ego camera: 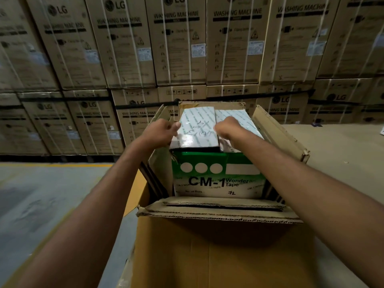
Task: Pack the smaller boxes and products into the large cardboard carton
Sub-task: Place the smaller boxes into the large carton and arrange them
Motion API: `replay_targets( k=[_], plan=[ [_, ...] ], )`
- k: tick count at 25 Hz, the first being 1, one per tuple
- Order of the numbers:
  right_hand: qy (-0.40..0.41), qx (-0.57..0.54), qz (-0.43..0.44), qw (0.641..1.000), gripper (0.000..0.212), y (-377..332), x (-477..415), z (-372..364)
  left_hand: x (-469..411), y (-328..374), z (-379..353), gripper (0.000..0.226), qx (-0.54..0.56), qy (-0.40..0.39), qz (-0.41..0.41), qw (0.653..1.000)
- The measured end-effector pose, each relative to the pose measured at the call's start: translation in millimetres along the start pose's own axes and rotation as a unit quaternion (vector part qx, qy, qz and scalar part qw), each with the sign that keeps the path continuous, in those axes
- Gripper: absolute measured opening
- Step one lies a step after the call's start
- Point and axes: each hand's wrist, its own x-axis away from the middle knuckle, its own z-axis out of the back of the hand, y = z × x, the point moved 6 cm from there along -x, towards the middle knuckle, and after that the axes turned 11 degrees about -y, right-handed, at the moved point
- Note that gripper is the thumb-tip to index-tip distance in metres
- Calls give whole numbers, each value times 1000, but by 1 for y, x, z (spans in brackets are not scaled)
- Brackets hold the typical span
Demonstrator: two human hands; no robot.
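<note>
The carton (218,256) stands open in front of the person, its flaps splayed outward. A green and white tape box (218,179) already sits upright inside it, filling most of the opening. Flat cardboard sheets (218,205) are wedged between the box and the near wall, and more stand along the left side. Both arms reach over the carton to the top of the tape box. The left hand (162,132) is curled round the outer edge of the left flap (197,125), thumb lying on its top face. The right hand (228,128) has its fingers bent down at the seam, over the inner edge of the right flap (243,118), and seems to hold it. The near end of that flap looks slightly raised, with a dark gap under it, though what lies inside is hidden. The step in hand appears to be settling or closing this box inside the carton rather than fetching a new item. Next, both flaps likely need pressing flat and level so the box sits below the rim. Only then can the carton's own flaps fold over. Stacked washing machine boxes (180,48) fill the background.
</note>
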Motion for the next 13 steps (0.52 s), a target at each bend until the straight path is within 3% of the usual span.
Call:
replay_targets(
  k=[3,6,9,13],
  plan=[
    [-9,-132,87,987,17,-23,-1,6,2,9,13,66,153,29,-6,988],
    [-137,-102,189,967,35,-56,8,-19,6,20,35,70,246,70,-18,967],
    [-227,-43,231,945,48,-75,9,-63,7,10,61,48,276,159,-31,947],
    [-227,53,243,942,42,-79,-3,-103,15,-34,95,15,247,217,20,944]
  ],
)
